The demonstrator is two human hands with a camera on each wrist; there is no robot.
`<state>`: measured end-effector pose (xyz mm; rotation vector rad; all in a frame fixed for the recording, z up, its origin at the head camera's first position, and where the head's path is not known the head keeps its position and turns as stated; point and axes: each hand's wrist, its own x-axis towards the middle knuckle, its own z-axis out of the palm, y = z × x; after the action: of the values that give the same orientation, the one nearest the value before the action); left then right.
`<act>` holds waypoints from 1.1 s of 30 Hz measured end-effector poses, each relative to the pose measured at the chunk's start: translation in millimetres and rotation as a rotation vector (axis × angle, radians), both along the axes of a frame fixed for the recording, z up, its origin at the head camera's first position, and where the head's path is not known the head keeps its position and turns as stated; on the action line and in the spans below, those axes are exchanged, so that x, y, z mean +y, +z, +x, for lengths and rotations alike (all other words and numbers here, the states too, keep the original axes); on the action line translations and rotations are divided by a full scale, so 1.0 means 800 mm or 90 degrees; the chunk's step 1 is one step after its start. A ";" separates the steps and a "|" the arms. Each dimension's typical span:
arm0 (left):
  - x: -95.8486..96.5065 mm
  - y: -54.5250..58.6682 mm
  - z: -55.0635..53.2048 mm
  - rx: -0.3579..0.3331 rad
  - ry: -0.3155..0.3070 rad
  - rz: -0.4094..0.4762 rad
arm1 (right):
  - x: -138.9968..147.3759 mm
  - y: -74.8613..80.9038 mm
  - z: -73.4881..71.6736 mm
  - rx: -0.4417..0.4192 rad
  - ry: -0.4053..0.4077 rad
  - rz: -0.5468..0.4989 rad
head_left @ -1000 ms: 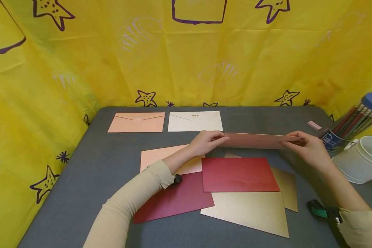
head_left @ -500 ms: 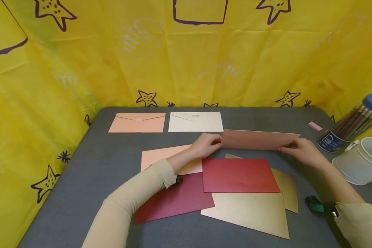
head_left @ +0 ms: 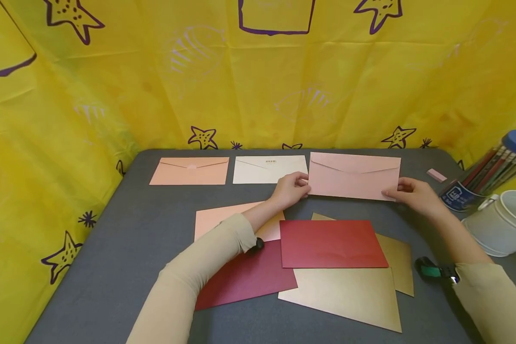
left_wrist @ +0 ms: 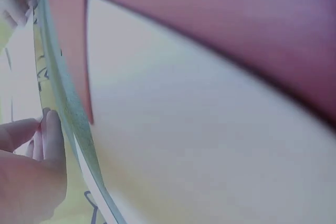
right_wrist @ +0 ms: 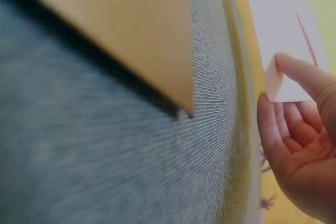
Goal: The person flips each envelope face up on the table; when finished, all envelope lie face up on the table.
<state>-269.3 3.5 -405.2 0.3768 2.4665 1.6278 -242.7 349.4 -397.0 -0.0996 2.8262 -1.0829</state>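
A pale pink envelope (head_left: 354,176) is held up near the back of the table, its flap side facing me. My left hand (head_left: 291,188) pinches its lower left corner. At the lower right corner, my right hand (head_left: 414,192) grips it between thumb and fingers; the right wrist view shows the thumb pressed on the envelope (right_wrist: 281,35). Just left of it lie a white envelope (head_left: 262,170) and a peach envelope (head_left: 189,171), side by side in a row. The left forearm passes over another peach envelope (head_left: 223,220) and partly hides it.
Overlapping in front are a red envelope (head_left: 333,243), a maroon envelope (head_left: 258,276), a light gold envelope (head_left: 344,294) and a darker gold one (head_left: 400,265). At right stand a tub of pencils (head_left: 460,193) and a white bucket (head_left: 496,224). A small pink eraser (head_left: 436,175) lies behind.
The pink envelope, seen foreshortened before, has turned to show its flap side. Both hands have shifted, the right one leftward, bringing it up beside the white envelope.
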 end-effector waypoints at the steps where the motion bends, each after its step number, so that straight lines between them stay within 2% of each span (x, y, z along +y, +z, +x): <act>1: 0.003 0.000 -0.002 -0.014 0.019 0.024 | 0.001 -0.001 -0.004 -0.008 -0.011 -0.007; 4: 0.013 -0.001 -0.008 -0.048 0.066 0.077 | 0.003 -0.002 -0.014 -0.023 -0.041 -0.032; 8: 0.024 -0.001 -0.010 -0.078 0.086 0.082 | 0.004 -0.004 -0.026 -0.023 -0.077 -0.042; 16: 0.040 -0.003 -0.006 -0.118 0.048 0.063 | 0.002 -0.005 -0.040 -0.024 -0.127 -0.035; 24: 0.048 0.001 -0.003 -0.132 0.019 0.026 | 0.000 -0.010 -0.051 -0.014 -0.139 0.024; 33: 0.054 0.002 0.001 -0.135 0.000 -0.025 | -0.005 -0.014 -0.060 0.005 -0.141 0.059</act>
<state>-268.8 46.6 -403.5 0.1880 2.3352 1.5302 -290.7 345.8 -408.2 0.2232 2.9434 -0.9886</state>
